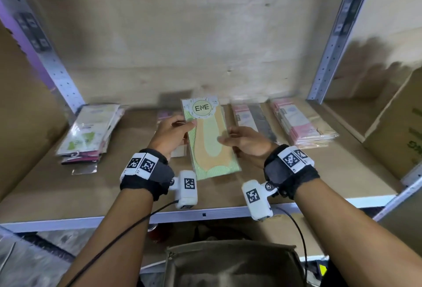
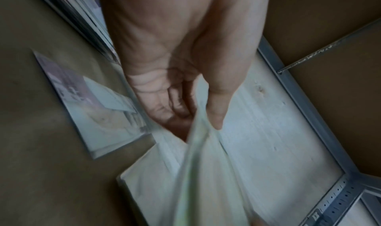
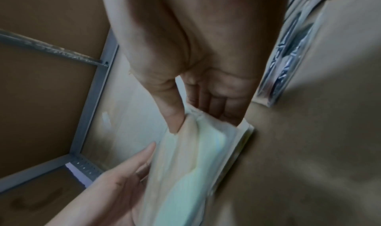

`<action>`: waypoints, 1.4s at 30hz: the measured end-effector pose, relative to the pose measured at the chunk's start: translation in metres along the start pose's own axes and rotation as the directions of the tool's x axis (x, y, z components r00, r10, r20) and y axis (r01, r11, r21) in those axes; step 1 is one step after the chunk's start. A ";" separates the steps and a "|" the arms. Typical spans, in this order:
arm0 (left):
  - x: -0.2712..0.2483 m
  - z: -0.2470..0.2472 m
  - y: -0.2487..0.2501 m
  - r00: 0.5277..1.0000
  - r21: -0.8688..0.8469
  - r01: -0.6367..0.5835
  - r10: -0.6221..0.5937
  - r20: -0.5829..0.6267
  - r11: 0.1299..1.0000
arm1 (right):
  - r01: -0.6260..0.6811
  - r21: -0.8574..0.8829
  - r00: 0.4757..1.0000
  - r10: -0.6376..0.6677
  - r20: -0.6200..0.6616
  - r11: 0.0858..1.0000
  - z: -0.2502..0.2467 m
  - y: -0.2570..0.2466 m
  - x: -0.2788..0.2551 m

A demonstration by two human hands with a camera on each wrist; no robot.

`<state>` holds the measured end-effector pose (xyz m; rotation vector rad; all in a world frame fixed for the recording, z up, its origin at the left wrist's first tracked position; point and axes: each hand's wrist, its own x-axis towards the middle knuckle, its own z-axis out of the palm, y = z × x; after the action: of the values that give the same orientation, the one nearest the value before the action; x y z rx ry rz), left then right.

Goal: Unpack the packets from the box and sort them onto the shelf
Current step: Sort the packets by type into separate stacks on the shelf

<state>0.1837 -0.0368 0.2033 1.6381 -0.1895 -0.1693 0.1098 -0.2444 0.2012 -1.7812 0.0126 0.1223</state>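
Both hands hold one green packet between them above the shelf (image 1: 228, 186). Left hand (image 1: 170, 135) pinches the packet's left edge, thumb on the front face and fingers behind it. Right hand (image 1: 245, 141) pinches the right edge the same way, thumb on top, fingers underneath. Each wrist wears a black band carrying white blocks with square black-and-white codes.

That green packet (image 1: 211, 140) is long and flat, with a peach-coloured sock shape showing through its front and a round white label at its far end reading "ENE". It sits at the middle of the shelf, tilted with the label end away from the person. Whether it touches the packets below it cannot be told.

On the brown shelf board, a loose stack of packets (image 1: 89, 132) lies to the left. A pink-edged stack (image 1: 301, 124) lies to the right, and a darker packet (image 1: 251, 118) lies between that stack and the held packet. A cardboard carton (image 1: 399, 133) stands on the next shelf bay at far right. Below the shelf edge, an open brown box (image 1: 233, 264) sits in front of the person.
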 end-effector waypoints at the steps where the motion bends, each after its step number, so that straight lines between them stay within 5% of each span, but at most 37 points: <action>1: 0.003 0.001 0.000 0.999 -0.033 0.036 -0.036 0.002 0.999 | -0.006 -0.020 1.000 0.006 0.012 1.000 -0.003 0.001 -0.002; 6: 0.008 0.002 0.002 0.987 -0.215 0.098 -0.122 -0.102 0.972 | -0.034 -0.081 0.996 0.041 0.079 0.996 -0.017 0.006 -0.010; 12: 0.004 0.003 -0.002 0.990 -0.090 0.135 -0.138 -0.031 0.987 | -0.070 -0.199 0.995 0.083 0.057 0.978 -0.031 0.010 -0.020; 18: 0.003 -0.004 -0.002 0.984 -0.148 0.122 -0.139 -0.110 0.981 | -0.055 -0.329 0.979 0.116 0.167 0.943 -0.034 0.003 -0.031; 21: -0.001 -0.008 -0.002 0.980 -0.171 0.148 -0.168 -0.108 0.974 | -0.039 -0.282 0.977 0.096 0.191 0.959 -0.031 -0.001 -0.037; 27: -0.010 -0.019 0.009 0.956 -0.336 0.293 -0.277 0.097 0.895 | -0.039 -0.215 0.983 0.076 0.166 0.976 -0.028 -0.006 -0.040; 32: -0.012 -0.018 0.003 0.976 -0.372 0.177 -0.211 -0.052 0.911 | -0.073 -0.200 0.987 0.100 0.130 0.977 -0.027 -0.005 -0.040; 37: -0.016 -0.013 0.000 0.977 -0.235 0.188 -0.157 0.143 0.954 | -0.023 0.027 1.000 0.023 0.002 0.999 -0.021 -0.001 -0.031; 42: -0.024 0.006 -0.006 0.876 0.025 0.239 -0.227 0.426 0.971 | -0.030 0.118 0.990 0.045 -0.133 0.993 -0.012 0.002 -0.020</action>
<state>0.1586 -0.0371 0.1968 1.5744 -0.3199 -0.7175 0.0908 -0.2580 0.2031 -1.6704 0.1486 0.0266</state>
